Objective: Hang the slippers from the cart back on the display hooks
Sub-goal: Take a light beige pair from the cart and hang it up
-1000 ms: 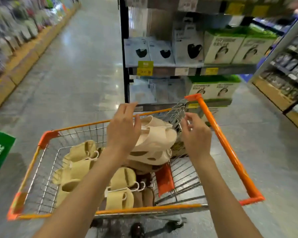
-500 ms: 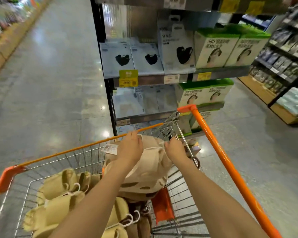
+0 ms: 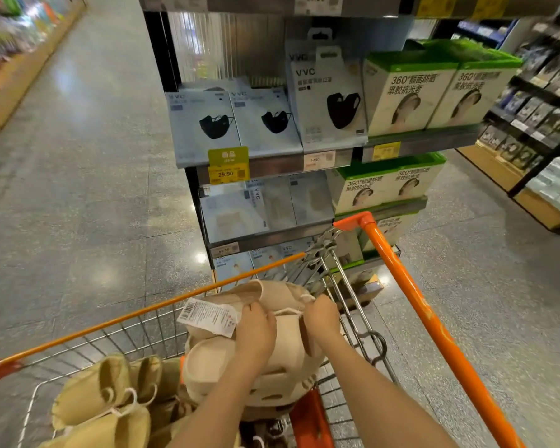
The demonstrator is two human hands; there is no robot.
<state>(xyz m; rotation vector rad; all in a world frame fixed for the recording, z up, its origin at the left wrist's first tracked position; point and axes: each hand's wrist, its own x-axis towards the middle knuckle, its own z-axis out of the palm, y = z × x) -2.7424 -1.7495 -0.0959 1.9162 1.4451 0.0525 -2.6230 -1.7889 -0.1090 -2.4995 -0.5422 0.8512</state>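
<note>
The cream slippers are judged light, soft and bendable, best taken by the white hanger loop at the top. They are held above the cart, gripped by the left hand, the loop pinched by the right hand

We found a cream pair of slippers with a white barcode tag raised at the far end of the orange-rimmed wire cart, above several olive-tan pairs lying on white hangers in its basket.
</note>
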